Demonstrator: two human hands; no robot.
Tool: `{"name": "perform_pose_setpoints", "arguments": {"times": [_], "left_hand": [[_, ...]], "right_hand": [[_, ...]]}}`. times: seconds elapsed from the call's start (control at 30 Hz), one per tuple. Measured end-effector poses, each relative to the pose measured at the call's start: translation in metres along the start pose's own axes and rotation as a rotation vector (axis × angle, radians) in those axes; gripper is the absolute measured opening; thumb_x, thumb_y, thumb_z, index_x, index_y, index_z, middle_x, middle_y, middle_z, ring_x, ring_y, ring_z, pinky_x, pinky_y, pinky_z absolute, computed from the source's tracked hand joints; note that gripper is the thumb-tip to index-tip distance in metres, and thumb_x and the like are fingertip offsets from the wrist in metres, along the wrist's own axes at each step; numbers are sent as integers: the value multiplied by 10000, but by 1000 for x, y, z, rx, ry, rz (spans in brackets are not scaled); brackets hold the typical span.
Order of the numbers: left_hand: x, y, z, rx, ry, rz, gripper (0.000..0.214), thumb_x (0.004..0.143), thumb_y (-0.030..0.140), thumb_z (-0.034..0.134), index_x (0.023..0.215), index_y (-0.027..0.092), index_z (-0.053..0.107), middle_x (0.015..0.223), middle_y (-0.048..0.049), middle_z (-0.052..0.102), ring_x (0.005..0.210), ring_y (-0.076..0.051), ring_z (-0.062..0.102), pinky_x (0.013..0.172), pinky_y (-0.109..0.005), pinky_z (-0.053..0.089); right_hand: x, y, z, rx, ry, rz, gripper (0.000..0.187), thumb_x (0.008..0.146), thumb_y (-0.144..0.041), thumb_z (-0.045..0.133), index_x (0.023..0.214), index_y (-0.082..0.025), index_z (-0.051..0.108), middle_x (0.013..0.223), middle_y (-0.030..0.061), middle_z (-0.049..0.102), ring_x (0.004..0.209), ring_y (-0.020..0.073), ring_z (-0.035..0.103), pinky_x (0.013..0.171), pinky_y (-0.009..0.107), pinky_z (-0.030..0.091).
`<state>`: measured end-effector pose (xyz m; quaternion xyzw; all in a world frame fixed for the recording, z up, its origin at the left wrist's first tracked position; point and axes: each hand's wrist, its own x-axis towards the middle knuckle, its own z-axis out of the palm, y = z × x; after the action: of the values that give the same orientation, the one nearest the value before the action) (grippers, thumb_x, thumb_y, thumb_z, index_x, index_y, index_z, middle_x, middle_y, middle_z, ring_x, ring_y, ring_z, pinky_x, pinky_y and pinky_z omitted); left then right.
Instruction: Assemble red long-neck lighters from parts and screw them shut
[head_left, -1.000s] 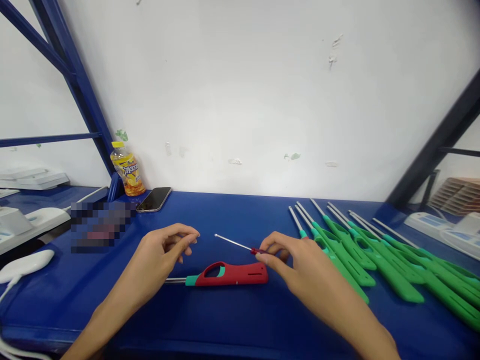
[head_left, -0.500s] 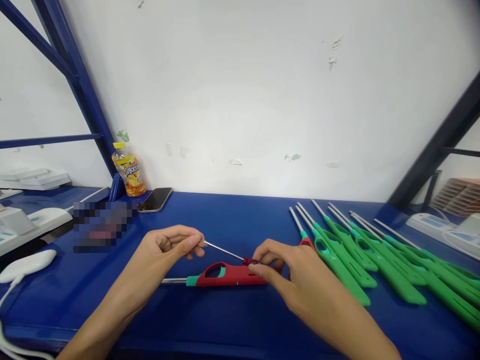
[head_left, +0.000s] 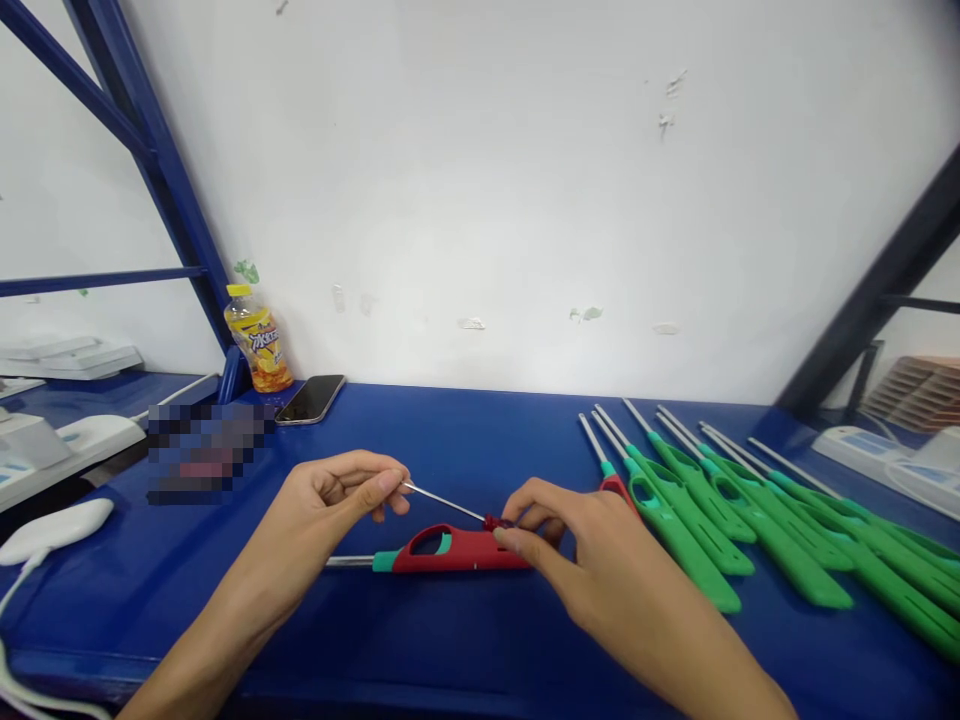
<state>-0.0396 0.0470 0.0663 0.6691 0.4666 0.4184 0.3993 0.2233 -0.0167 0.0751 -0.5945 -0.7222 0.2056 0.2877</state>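
A small screwdriver point(head_left: 448, 500) with a thin metal shaft and a dark red handle is held between both hands. My left hand point(head_left: 352, 500) pinches the tip end of the shaft between thumb and fingers, so the tip itself is hidden. The handle sits in the closed fingers of my right hand point(head_left: 562, 530), which cover most of it. Just below the screwdriver, a red gas lighter point(head_left: 465, 550) lies flat on the blue table, its metal tube pointing left. Its right end is partly hidden behind my right hand.
Several green lighters point(head_left: 675, 540) lie fanned out at the right, beside a second red lighter point(head_left: 615, 486). At the back left are a phone point(head_left: 311, 400) and a yellow-capped bottle point(head_left: 259, 340). A white puck-like device point(head_left: 56, 530) with a cable lies at the left.
Both hands and the screwdriver have shifted very slightly left. My grips look the same, and the lighters lie where they were.
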Motion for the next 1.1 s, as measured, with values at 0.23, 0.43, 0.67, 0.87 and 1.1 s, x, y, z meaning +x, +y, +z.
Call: {"name": "perform_pose_setpoints", "arguments": {"times": [0.23, 0.43, 0.67, 0.87, 1.1], "left_hand": [[2, -5, 2, -137, -5, -32, 295, 879, 506, 791, 919, 215, 811, 762, -38, 779, 721, -172, 635, 690, -255, 500], [1, -5, 3, -133, -10, -35, 292, 890, 507, 788, 937, 220, 820, 784, -38, 784, 727, -166, 620, 690, -250, 489], [1, -7, 0, -115, 6, -40, 282, 854, 495, 829, 977, 241, 845, 787, -31, 780, 754, -179, 653, 694, -254, 512], [-2, -9, -4, -115, -5, -65, 267, 819, 488, 869, 967, 266, 851, 782, -13, 790, 773, -168, 700, 709, -219, 541], [-5, 3, 2, -118, -53, -57, 267, 804, 479, 881, 965, 271, 839, 795, -5, 807, 765, -157, 742, 678, -181, 552]], "right_hand": [[0, -1, -1, 16, -1, -13, 98, 999, -315, 647, 971, -329, 740, 923, -51, 817, 901, 229, 737, 789, 303, 488], [2, -3, -3, 54, 4, -16, 109, 1000, -295, 646, 969, -315, 749, 916, -43, 823, 875, 215, 753, 765, 291, 492], [1, 0, -5, 39, 26, -29, 115, 1001, -305, 646, 977, -323, 757, 917, -47, 825, 876, 209, 759, 758, 300, 494], [0, 4, -9, 13, 79, -56, 114, 996, -307, 664, 991, -325, 776, 889, -51, 814, 785, 183, 735, 680, 290, 481], [-2, 2, -16, 14, 263, -136, 112, 990, -333, 687, 950, -349, 791, 901, -76, 798, 716, 148, 676, 629, 279, 471]]}}
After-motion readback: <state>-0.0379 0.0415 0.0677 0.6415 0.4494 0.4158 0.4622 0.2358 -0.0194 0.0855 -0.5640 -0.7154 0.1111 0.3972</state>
